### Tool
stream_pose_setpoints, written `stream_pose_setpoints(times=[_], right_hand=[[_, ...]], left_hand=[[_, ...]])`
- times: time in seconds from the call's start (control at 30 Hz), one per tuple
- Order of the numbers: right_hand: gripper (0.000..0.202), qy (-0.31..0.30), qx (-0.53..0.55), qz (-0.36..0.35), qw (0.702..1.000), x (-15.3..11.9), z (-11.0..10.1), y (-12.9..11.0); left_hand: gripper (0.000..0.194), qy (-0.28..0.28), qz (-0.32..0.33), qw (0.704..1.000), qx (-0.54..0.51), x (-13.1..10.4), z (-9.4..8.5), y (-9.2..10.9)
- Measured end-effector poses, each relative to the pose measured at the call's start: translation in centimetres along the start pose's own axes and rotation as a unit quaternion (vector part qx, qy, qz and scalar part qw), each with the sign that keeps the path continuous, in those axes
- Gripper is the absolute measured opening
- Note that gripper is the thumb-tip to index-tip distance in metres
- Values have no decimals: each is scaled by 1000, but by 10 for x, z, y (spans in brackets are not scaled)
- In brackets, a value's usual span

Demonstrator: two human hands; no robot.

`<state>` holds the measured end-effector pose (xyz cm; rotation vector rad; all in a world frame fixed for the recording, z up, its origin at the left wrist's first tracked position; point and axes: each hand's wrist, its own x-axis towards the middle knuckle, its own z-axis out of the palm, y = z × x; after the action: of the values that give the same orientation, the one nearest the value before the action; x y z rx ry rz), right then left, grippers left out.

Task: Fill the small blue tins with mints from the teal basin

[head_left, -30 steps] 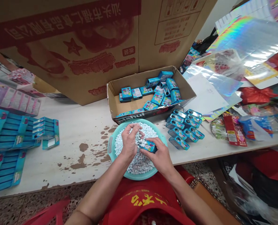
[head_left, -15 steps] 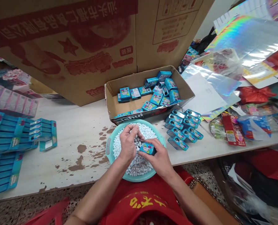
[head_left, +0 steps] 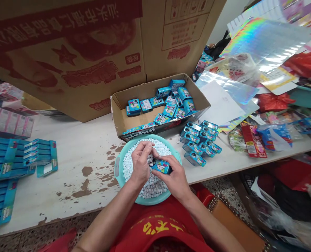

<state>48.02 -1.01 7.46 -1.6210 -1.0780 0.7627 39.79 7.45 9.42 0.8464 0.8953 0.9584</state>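
Over a mint-green basin (head_left: pixel 118 168) full of small white candies (head_left: pixel 152 189), both my hands work close together. My right hand (head_left: pixel 177 178) is closed around a small blue candy box (head_left: pixel 161 167), which lies tilted with its end toward the left hand. My left hand (head_left: pixel 142 159) is curled, with white candies at its fingers beside the end of that box. Several blue boxes (head_left: pixel 202 140) stand grouped on the table right of the basin, round holes showing in their tops.
A low cardboard tray (head_left: pixel 118 119) behind the basin holds several blue boxes. A big carton (head_left: pixel 103 45) stands behind it. Blue display packs (head_left: pixel 3 157) lie at the left. Plastic bags, a white sheet (head_left: pixel 221 101) and shiny film (head_left: pixel 265 38) spread over the right.
The left hand has moved closer to the box end, hiding more of the candies between. The right hand still holds the box. The whole view has shifted slightly.
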Motion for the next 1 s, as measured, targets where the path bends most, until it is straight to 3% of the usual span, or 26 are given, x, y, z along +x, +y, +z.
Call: stream_pose_setpoints(times=[0.13, 0.23, 0.33, 0.43, 0.5, 0.6, 0.7, 0.77, 0.87, 0.93, 1.0], right_hand=[[29, 13, 1, 3, 1000, -2, 0, -3], [31, 20, 17, -7, 1000, -6, -7, -6], [35, 36, 19, -27, 999, -11, -17, 0], [35, 48, 10, -21, 999, -14, -26, 12], [35, 45, 7, -13, 999, -16, -32, 18], [37, 48, 17, -29, 998, -20, -42, 22], [38, 70, 27, -49, 996, -21, -47, 24], [36, 80, 14, -40, 996, -20, -47, 25], [34, 83, -9, -11, 996, -17, -43, 28], [35, 80, -18, 0, 997, -17, -40, 29], [33, 72, -30, 8, 997, -17, -38, 29]], left_hand=[[24, -38, -13, 999, 14, -6, 2, 4], [24, -48, 22, 999, -5, -6, -1, 13], [24, -3, 70, 998, -4, 14, -14, 9], [25, -3, 101, 981, 168, 50, -32, -19], [22, -90, 119, 933, 328, 70, -41, -44], [24, -208, 128, 819, 520, 80, -47, -73], [29, -233, 116, 729, 633, 71, -49, -81], [30, -231, 101, 704, 664, 64, -51, -81], [24, -182, 85, 719, 665, 58, -57, -82], [19, -135, 93, 767, 620, 56, -61, -82], [18, -81, 89, 840, 529, 54, -62, -79]])
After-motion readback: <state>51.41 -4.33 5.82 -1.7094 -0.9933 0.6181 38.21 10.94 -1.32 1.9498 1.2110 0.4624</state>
